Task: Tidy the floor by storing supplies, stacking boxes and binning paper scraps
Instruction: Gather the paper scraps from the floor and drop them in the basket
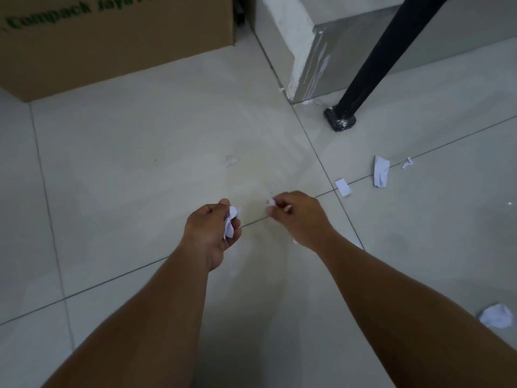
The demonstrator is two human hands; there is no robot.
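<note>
Gripping a wad of white paper scraps (230, 223) in the left hand (209, 231), fingers curled round it, low over the tiled floor (140, 169). Pinching one small scrap (271, 202) between thumb and fingertips of the right hand (298, 218), just beside the left, with a narrow gap between the two. Counting four loose scraps on the tiles off to the right: a flat rectangle (343, 187) nearest the right hand and lying on a grout line, a folded piece (381, 171) beyond it, a tiny curl (408, 163) just past that, and a crumpled ball (495, 315) well apart at the lower right edge. Bounded ahead-left by one cardboard box (117, 43) with green lettering, standing on the floor. Bounded ahead-right by a wall corner (302, 51) and one slanted black leg (372, 60), its foot planted near that corner. Open tile between box, corner and hands, and more to the left.
</note>
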